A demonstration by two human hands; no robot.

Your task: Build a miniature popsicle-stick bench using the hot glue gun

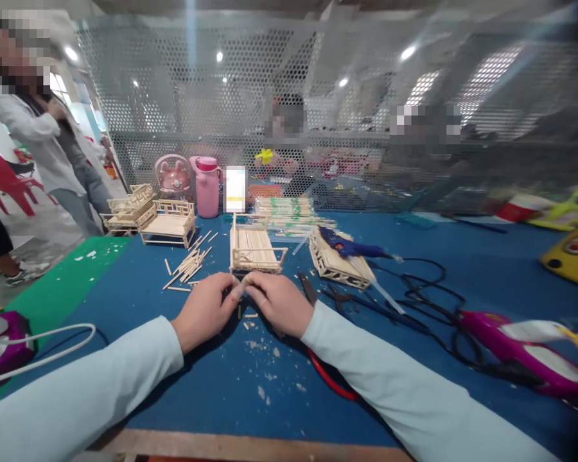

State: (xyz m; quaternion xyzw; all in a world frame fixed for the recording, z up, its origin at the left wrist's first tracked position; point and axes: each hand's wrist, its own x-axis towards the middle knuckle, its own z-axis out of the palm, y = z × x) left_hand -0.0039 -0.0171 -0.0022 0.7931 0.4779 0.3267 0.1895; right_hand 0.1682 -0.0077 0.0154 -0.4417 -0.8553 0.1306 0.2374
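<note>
My left hand (210, 304) and my right hand (279, 301) meet fingertip to fingertip over the blue table, both closed in a pinch. Whatever lies between the fingers is too small or hidden to name. Just beyond them stands a miniature bed of wooden sticks (254, 248) with railings at its edges. Loose cut sticks (189, 264) lie in a heap to the left of it. Right of my right hand are pliers (340, 296), a dark blade-like tool (307, 289) and a blue glue gun (349, 245) resting on another stick model (336, 263).
Finished-looking stick furniture (168, 221) stands at the back left, near a pink thermos (207, 189). Packs of sticks (289, 217) lie before a perforated metal screen (212, 83). Black cables (428, 295) and a purple power strip (525, 353) occupy the right. A person (52, 135) stands at left.
</note>
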